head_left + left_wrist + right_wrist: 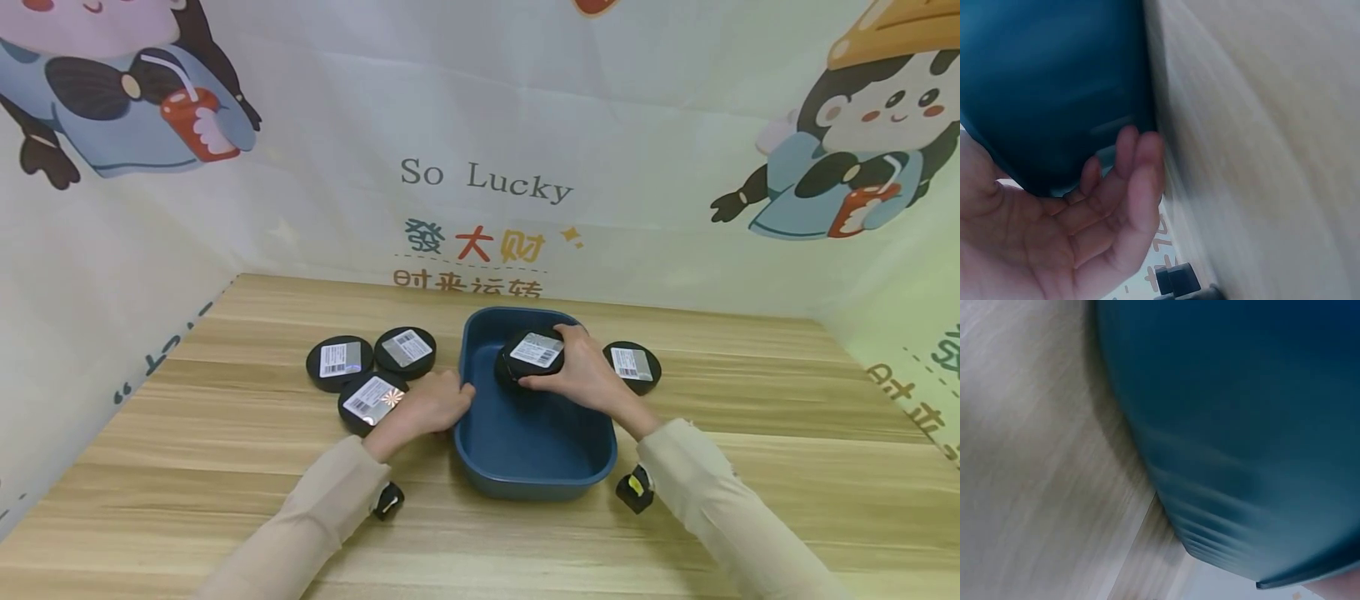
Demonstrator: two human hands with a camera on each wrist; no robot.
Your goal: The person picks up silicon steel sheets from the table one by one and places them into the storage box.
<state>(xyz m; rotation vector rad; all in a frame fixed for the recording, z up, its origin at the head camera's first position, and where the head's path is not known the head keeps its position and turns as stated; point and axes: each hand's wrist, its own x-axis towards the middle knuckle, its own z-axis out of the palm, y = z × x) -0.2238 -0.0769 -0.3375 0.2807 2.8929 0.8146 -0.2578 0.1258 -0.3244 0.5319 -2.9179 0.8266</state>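
In the head view, my right hand (588, 371) grips a flat round black container (534, 354) with a white and silver label. It holds the container level over the inside of a deep blue basin (536, 481), towards the far end. My left hand (433, 402) grips the basin's left rim, thumb over the edge. The left wrist view shows that hand's fingers (1141, 194) bent along the outer wall. Three similar containers (340, 360) (406, 350) (371, 402) lie to the left of the basin. In the right wrist view the basin's outer wall (1241, 456) hides most of my right hand.
Another black labelled container (632, 367) lies right of the basin, behind my right wrist. Black wrist cameras (387, 502) (636, 490) hang under both sleeves. A printed cloth backdrop (480, 108) stands along the back and sides of the wooden table (187, 467).
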